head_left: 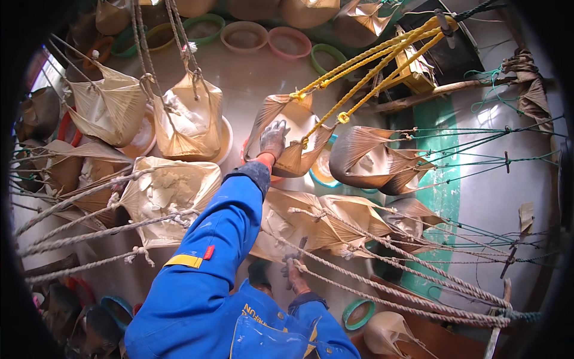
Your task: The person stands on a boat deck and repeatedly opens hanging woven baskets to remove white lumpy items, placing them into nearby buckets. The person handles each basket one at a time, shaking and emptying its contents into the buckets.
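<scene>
Blue sleeve [203, 251] nearest, slanting up from lower left. Cloth sacks [110, 107] crowding mid-left, thick pale ropes [499, 322] crossing lower right; bare grey floor [239, 69] at top centre. Cloth bag [293, 160] on yellow ropes [431, 31] at upper centre, mouth toward camera, long axis unclear. Left hand [273, 140] at its mouth, fingers extended; right hand [293, 276], lower centre: cannot tell grip.

Left arm [209, 239] — blue-sleeved, reaching from the lower left edge up to the centre of the frame, nearly straight, dark cuff pushed short of the bare wrist [266, 158]. Left hand [274, 141]: back uppermost, grey-coated fingers extended toward the top of the frame. Right arm [326, 328] — blue-sleeved, bent, low centre. Right hand [293, 275]: below centre, grey-smudged, pointing upward; finger closure indistinct.
</scene>
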`<state>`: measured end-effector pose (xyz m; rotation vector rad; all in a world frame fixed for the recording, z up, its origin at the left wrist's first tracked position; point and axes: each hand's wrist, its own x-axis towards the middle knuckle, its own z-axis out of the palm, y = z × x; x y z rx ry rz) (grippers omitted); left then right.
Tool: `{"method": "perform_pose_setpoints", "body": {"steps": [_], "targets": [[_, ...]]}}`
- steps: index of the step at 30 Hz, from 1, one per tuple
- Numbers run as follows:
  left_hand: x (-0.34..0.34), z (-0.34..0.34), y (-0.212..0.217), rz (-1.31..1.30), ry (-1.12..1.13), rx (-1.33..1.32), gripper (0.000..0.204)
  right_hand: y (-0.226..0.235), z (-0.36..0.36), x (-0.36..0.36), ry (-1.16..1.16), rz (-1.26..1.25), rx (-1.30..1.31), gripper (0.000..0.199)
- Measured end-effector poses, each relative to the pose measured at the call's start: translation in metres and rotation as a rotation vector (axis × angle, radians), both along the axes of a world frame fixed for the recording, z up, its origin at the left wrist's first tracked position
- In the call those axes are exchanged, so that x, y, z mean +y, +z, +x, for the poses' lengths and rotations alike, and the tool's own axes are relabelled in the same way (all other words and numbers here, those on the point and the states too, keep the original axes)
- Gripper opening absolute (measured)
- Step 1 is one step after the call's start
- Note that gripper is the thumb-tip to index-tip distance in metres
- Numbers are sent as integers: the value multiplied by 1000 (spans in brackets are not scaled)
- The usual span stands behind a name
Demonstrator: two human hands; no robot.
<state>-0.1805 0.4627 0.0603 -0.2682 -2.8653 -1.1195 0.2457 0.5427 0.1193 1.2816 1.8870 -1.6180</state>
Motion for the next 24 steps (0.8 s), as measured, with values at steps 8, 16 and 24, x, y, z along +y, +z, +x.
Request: {"method": "perform_pose_setpoints", "body": {"steps": [8,16,24], "targets": [[7,90,-19,275,252,16,45,-23,-1,18,153,60,4,22],[-101,271,1,442,317,-173,42,-18,-10,29,226,31,-96,16],[-224,406,84,814,657,-243,59,-27,-17,55,404,-9,208,23]]}}
